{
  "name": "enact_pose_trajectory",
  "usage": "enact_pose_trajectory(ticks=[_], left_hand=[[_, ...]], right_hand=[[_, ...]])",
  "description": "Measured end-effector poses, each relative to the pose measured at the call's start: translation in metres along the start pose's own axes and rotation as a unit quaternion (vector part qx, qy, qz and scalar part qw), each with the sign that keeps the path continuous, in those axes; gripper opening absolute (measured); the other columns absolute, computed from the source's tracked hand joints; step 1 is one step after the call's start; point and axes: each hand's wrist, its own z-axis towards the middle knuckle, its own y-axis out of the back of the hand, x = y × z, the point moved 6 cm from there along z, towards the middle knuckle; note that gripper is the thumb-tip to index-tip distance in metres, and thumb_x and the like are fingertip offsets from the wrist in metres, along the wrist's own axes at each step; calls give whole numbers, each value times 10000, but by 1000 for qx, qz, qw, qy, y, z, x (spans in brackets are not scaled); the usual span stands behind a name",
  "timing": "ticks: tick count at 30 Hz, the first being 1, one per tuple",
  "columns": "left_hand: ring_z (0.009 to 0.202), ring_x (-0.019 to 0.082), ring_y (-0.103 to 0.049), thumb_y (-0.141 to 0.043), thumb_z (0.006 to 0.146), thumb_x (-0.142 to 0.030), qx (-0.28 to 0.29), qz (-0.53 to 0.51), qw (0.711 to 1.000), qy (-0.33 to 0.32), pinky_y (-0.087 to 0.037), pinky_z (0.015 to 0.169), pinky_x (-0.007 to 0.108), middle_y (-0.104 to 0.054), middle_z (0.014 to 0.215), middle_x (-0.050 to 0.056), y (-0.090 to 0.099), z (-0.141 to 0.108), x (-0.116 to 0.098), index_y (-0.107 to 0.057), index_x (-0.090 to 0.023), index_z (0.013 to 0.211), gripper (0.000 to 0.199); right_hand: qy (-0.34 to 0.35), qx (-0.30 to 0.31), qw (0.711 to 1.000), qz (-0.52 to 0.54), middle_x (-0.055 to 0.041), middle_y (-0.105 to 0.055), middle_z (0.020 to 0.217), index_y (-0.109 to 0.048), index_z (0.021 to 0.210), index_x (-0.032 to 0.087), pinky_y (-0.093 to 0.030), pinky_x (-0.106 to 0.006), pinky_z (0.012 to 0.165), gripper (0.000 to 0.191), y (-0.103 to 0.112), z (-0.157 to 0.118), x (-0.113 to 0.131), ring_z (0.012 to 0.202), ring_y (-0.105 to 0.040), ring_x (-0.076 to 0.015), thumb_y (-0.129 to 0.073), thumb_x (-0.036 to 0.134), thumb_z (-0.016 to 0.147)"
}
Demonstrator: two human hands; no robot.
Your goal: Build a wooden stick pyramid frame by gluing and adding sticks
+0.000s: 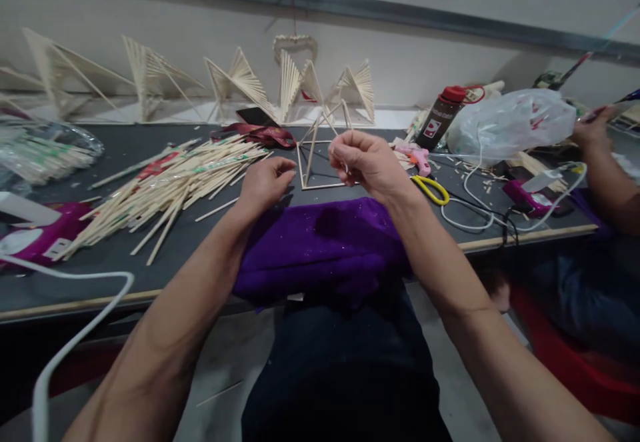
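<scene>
Right now I look down onto a dark grey bench (225, 277), edged with a pale wooden strip, that runs along a light wall (400, 29). A grey rail (425, 14) crosses the wall, and a row of fanned stick models (240, 85) lines the bench's far side. My stick frame (305, 169) stands on the bench between and just beyond my hands. I have the right hand (345, 162) at the frame's right side, fingertips pinched together, apparently on a thin stick; the blur there limits me. My left hand (283, 172) is to the frame's left, loosely curled, nothing visible in its fingers.

Left of it lies a spread heap of loose sticks (185, 179), with plastic-wrapped sticks (40, 155) farther out and a magenta device (50, 229) nearer me. On the right I have a pink glue gun (419, 158), yellow-handled scissors (433, 190), a red-capped bottle (443, 119), a clear plastic bag (515, 122) and white cable (470, 225). Purple cloth (320, 249) drapes at the near edge, above grey floor (225, 362). At far right I see another person's hand (595, 130) and a red seat (565, 362).
</scene>
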Motion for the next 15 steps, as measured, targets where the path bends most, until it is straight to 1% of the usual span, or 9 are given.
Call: enact_pose_trajectory(ticks=[3, 5, 7, 9, 11, 12, 13, 15], left_hand=[[719, 190, -685, -555, 785, -294, 4, -35, 999, 20, -511, 730, 275, -762, 820, 72, 7, 18, 10, -784, -145, 1052, 381], [667, 178, -676, -579, 763, -294, 11, -33, 999, 28, -504, 696, 266, -750, 755, 56, 8, 28, 13, -796, -154, 1004, 353], [656, 178, -669, -602, 753, -312, 13, -13, 999, 31, -494, 685, 268, -739, 711, 47, 6, 35, 12, -806, -168, 932, 307], [670, 186, -665, -615, 756, -345, 10, 4, 1000, 28, -483, 677, 274, -730, 685, 50, 1, 37, 10, -806, -175, 848, 272], [666, 186, -658, -617, 764, -372, 12, -9, 1000, 27, -471, 651, 275, -732, 694, 61, -7, 37, 8, -795, -168, 802, 273], [651, 183, -654, -616, 768, -376, 16, -26, 999, 32, -465, 632, 273, -732, 698, 66, -11, 36, 9, -789, -160, 802, 280], [631, 180, -649, -612, 771, -372, 23, -45, 998, 39, -461, 613, 272, -727, 692, 69, -16, 35, 11, -785, -150, 814, 285], [606, 179, -645, -599, 774, -347, 32, -71, 995, 54, -462, 594, 271, -712, 665, 65, -22, 33, 17, -781, -138, 856, 289]], right_hand=[[-55, -17, 998, -5, 30, -635, 691, -609, 769, 181, -386, -173, 445, 210, 14, 7, -39, 533, -539, -47, -768, 317, 757], [-88, -31, 995, -17, 11, -674, 730, -617, 755, 175, -412, -176, 469, 152, 19, 9, -58, 564, -567, -53, -740, 264, 760], [-122, -44, 991, -44, 6, -677, 714, -613, 748, 173, -431, -183, 492, 115, 20, 13, -72, 583, -587, -66, -723, 210, 748], [-147, -56, 983, -94, 23, -636, 641, -603, 748, 174, -430, -190, 493, 93, 18, 20, -83, 571, -591, -81, -690, 145, 735], [-151, -64, 968, -189, 27, -619, 614, -620, 769, 170, -429, -202, 500, 77, 17, 32, -90, 564, -599, -98, -637, 101, 739], [-137, -62, 955, -258, 13, -644, 640, -645, 787, 165, -444, -212, 529, 90, 17, 38, -91, 594, -621, -112, -612, 92, 747], [-114, -54, 933, -337, -12, -685, 695, -680, 812, 160, -468, -227, 583, 126, 16, 45, -92, 661, -654, -133, -590, 89, 758], [-65, -20, 868, -491, -67, -758, 849, -754, 882, 161, -496, -269, 725, 228, 12, 58, -94, 855, -702, -194, -556, 100, 787]])
